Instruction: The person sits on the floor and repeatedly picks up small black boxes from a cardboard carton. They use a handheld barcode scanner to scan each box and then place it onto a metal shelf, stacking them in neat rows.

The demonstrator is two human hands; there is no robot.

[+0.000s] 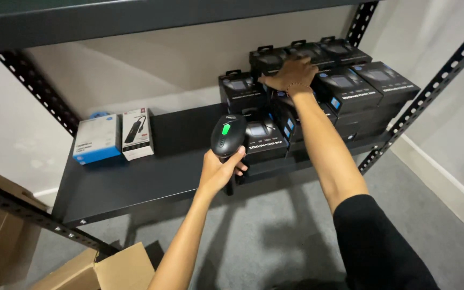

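My left hand point(220, 172) grips the handle of a black handheld barcode scanner point(228, 135) with a green light on its head, held just in front of the dark metal shelf point(135, 177). My right hand point(291, 74) reaches over the shelf and rests, fingers curled, on top of a stack of black product boxes point(345, 86) at the right end. One black box point(264, 140) lies flat right behind the scanner. Whether the right hand has hold of a box is unclear.
A blue and white box point(98, 138) and a white box point(137, 134) lie at the shelf's left. Perforated uprights point(425, 91) frame the shelf, another shelf board runs above. Open cardboard cartons point(103, 271) sit on the grey floor at lower left.
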